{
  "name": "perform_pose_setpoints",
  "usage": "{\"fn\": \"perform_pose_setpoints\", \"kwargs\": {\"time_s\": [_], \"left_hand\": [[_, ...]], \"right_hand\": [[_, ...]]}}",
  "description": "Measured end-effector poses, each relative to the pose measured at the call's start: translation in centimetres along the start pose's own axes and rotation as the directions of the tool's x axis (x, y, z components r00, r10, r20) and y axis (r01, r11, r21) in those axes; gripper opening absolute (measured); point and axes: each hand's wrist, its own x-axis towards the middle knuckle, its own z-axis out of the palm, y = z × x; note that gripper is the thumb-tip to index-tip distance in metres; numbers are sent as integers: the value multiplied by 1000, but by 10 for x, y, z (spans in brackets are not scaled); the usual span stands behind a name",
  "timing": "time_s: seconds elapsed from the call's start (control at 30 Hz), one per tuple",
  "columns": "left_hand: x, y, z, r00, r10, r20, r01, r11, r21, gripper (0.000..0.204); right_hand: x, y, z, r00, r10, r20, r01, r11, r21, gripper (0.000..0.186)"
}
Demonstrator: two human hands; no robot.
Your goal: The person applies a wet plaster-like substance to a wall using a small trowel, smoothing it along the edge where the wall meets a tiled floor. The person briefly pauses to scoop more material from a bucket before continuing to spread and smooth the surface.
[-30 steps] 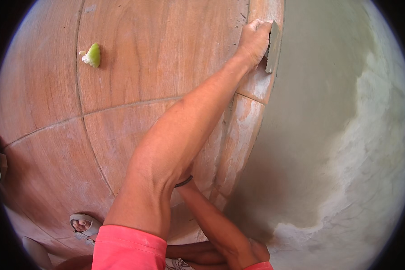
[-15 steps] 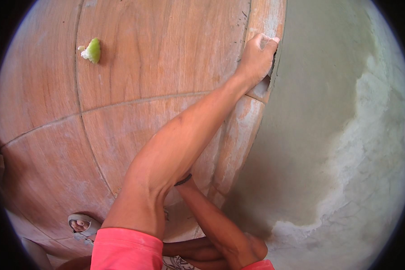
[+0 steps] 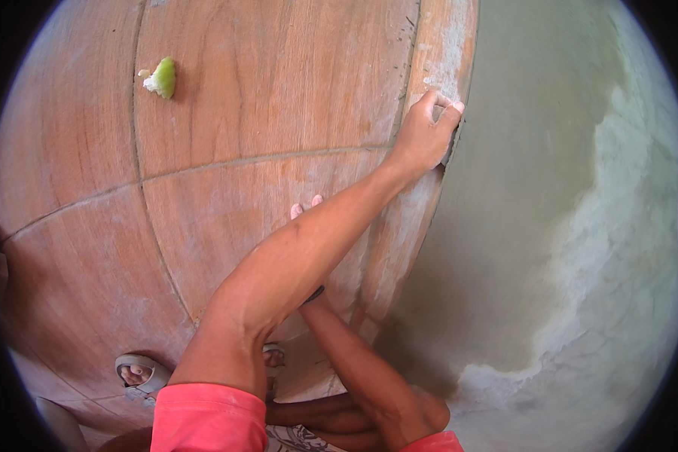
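Left grip [image 3: 427,134] on one blade [image 3: 450,152]

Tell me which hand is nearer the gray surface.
Left: the left hand is at the edge of the gray surface; the right hand, mostly hidden behind the left forearm, is farther off to the left.

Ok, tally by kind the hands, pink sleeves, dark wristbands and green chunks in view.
Left hand and right hand (mostly hidden): 2
Left pink sleeve and right pink sleeve: 2
Dark wristband: 1
Green chunk: 1
Total: 6
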Motion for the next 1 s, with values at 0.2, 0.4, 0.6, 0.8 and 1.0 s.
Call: {"fn": "perform_pose_setpoints", "kwargs": {"time_s": [0.2, 0.4, 0.6, 0.8, 1.0], "left_hand": [[-21, -5, 3, 999, 4, 35, -4, 1000, -4, 29], [-34, -7, 2, 1000, 25, 20, -26, 999, 37, 31], [-49, -13, 3, 1000, 27, -5, -27, 999, 23, 33], [-65, -14, 5, 1000, -15, -2, 15, 1000, -22, 30], [-95, -29, 0, 997, -70, -31, 69, 997, -32, 31]], "right_hand": [[10, -3, -3, 974, -214, -80, 199, 967, -160, 54], [14, -8, -11, 973, -228, -17, 204, 899, -386, 54], [13, -5, -9, 985, -174, -22, 157, 930, -332, 58], [12, -15, -17, 994, -107, 28, 110, 930, -351, 59], [11, -17, -14, 990, -133, -53, 110, 943, -313, 56]]}}
